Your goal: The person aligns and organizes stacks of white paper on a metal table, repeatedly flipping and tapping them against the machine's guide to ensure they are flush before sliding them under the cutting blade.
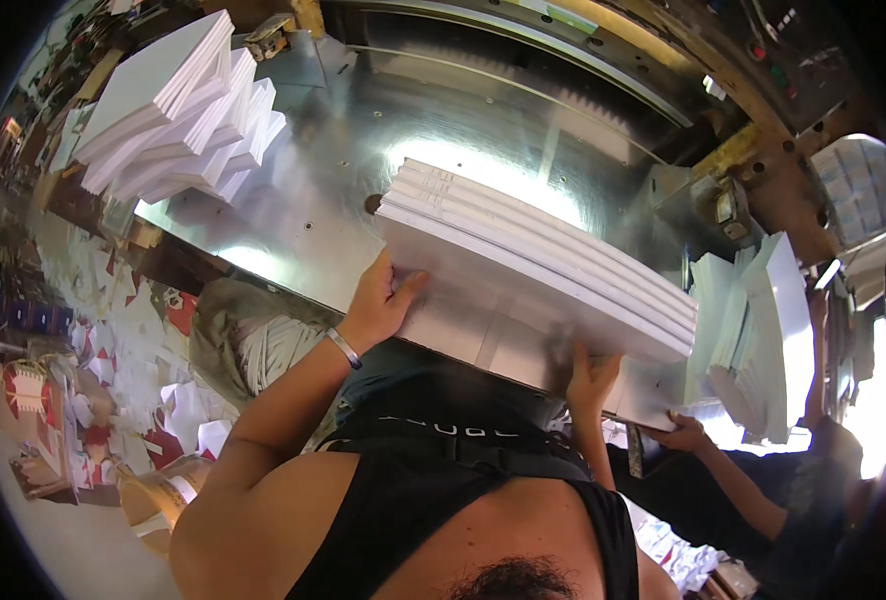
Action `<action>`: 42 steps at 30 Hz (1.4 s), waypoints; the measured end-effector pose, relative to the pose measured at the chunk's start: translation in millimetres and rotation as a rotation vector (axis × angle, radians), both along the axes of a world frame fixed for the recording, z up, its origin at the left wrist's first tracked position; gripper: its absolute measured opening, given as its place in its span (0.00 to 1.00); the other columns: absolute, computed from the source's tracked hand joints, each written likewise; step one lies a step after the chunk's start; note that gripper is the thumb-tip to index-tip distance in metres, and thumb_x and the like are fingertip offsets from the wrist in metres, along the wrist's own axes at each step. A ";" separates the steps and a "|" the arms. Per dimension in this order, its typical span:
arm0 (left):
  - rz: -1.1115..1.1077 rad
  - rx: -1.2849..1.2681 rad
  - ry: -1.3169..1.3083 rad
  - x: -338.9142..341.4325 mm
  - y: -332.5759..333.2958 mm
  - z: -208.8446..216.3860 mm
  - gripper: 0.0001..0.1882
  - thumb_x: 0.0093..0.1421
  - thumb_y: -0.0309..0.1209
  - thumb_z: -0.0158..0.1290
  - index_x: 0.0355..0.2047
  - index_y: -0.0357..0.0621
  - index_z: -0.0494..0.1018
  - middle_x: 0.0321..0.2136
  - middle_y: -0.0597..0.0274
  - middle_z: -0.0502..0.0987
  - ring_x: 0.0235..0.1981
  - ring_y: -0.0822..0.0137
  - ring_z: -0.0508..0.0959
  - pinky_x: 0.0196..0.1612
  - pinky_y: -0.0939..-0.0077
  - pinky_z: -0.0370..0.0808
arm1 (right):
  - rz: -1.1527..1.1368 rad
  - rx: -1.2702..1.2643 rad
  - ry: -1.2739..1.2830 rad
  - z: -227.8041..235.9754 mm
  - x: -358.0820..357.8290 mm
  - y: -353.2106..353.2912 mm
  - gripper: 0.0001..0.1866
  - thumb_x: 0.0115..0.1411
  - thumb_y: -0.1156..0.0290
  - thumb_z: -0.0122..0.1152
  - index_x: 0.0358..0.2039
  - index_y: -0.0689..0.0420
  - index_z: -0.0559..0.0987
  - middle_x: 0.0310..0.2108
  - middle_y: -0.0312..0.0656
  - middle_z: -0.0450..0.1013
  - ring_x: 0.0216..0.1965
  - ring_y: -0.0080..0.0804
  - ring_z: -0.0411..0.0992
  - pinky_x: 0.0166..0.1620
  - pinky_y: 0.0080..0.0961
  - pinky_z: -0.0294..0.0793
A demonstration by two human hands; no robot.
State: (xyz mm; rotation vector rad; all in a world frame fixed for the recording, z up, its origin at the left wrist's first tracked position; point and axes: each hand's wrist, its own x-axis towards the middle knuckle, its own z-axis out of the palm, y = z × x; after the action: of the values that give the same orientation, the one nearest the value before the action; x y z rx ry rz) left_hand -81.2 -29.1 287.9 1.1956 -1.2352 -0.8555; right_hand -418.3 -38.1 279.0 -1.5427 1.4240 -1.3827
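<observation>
This looks like a paper workshop: metal machine table, white paper stacks, scattered paper scraps.

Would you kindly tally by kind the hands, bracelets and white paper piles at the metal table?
Hands: 3 (left hand, right hand, co-worker's hand)
Bracelet: 1
Paper piles: 3 (left pile, middle pile, right pile, its leaning parts counted together)
Total: 7

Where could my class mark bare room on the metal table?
Bare patches of metal table lie between the left paper piles and middle stack, and behind that stack. Crowded: at the left piles, the right paper stacks, and around the left hand and right hand.
</observation>
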 end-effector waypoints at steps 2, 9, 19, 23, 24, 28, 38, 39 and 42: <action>-0.026 0.007 -0.169 3.4 0.8 8.0 0.20 0.65 0.29 0.54 0.55 0.34 0.66 0.45 0.48 0.78 0.48 0.61 0.78 0.52 0.70 0.71 | -0.001 -0.013 0.027 4.4 4.2 -0.6 0.21 0.59 0.74 0.64 0.51 0.67 0.70 0.45 0.51 0.73 0.46 0.37 0.72 0.52 0.33 0.69; 0.004 -0.019 -0.111 4.1 -4.0 18.4 0.20 0.64 0.27 0.54 0.55 0.34 0.66 0.46 0.48 0.78 0.49 0.61 0.78 0.52 0.70 0.72 | 0.035 -0.089 0.195 -20.0 -16.4 -9.3 0.27 0.63 0.74 0.61 0.59 0.67 0.64 0.53 0.53 0.67 0.53 0.39 0.67 0.58 0.34 0.64; -0.085 0.072 0.078 7.2 2.4 35.5 0.22 0.61 0.34 0.59 0.50 0.30 0.70 0.43 0.47 0.78 0.43 0.66 0.79 0.47 0.71 0.75 | 0.106 0.175 -0.182 37.3 -17.1 13.7 0.41 0.54 0.73 0.63 0.66 0.68 0.55 0.59 0.52 0.62 0.61 0.43 0.61 0.65 0.37 0.56; 0.011 0.301 -0.122 3.7 -4.9 23.5 0.28 0.57 0.47 0.61 0.44 0.31 0.75 0.35 0.47 0.81 0.37 0.58 0.81 0.43 0.67 0.76 | 0.143 0.403 -0.211 21.4 -28.9 8.2 0.36 0.55 0.73 0.60 0.63 0.70 0.59 0.56 0.52 0.66 0.55 0.41 0.67 0.60 0.34 0.64; -0.032 0.430 -0.215 3.5 -8.3 25.0 0.28 0.57 0.47 0.61 0.44 0.31 0.75 0.36 0.47 0.81 0.38 0.58 0.81 0.43 0.67 0.76 | 0.136 0.434 -0.247 14.1 -35.0 10.3 0.35 0.56 0.73 0.59 0.62 0.70 0.60 0.55 0.52 0.67 0.53 0.40 0.68 0.59 0.34 0.65; -0.083 0.503 -0.295 13.5 -25.3 23.6 0.28 0.56 0.48 0.61 0.45 0.34 0.76 0.37 0.45 0.81 0.38 0.54 0.82 0.44 0.66 0.76 | 0.135 0.551 -0.261 17.7 -36.6 4.7 0.32 0.57 0.73 0.57 0.61 0.69 0.62 0.53 0.51 0.69 0.52 0.40 0.70 0.57 0.34 0.68; -0.033 0.445 -0.285 69.6 -127.4 27.7 0.48 0.52 0.48 0.64 0.64 0.41 0.51 0.36 0.40 0.79 0.40 0.47 0.80 0.45 0.60 0.75 | 0.193 0.631 -0.582 5.8 22.1 -93.5 0.23 0.67 0.66 0.48 0.59 0.65 0.65 0.51 0.51 0.72 0.51 0.48 0.73 0.54 0.47 0.73; -0.007 0.418 -0.286 77.5 -146.6 19.8 0.49 0.51 0.48 0.65 0.65 0.40 0.51 0.36 0.40 0.79 0.40 0.47 0.80 0.45 0.60 0.75 | 0.214 0.649 -0.561 5.9 29.9 -114.3 0.23 0.67 0.66 0.48 0.59 0.65 0.65 0.51 0.51 0.72 0.51 0.48 0.73 0.54 0.47 0.73; 0.102 0.366 -0.303 103.4 -196.9 22.0 0.53 0.52 0.48 0.64 0.68 0.39 0.47 0.42 0.37 0.77 0.45 0.44 0.79 0.50 0.60 0.74 | 0.328 0.665 -0.644 15.4 64.4 -178.1 0.26 0.67 0.68 0.46 0.63 0.65 0.60 0.58 0.53 0.66 0.58 0.51 0.68 0.61 0.49 0.67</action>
State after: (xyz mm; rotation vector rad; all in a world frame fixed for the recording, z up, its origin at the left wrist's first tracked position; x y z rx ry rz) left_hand 22.2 -226.0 309.9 1.7184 -1.2769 -0.8690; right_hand -353.9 -216.2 294.4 -0.7539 1.0100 -0.9350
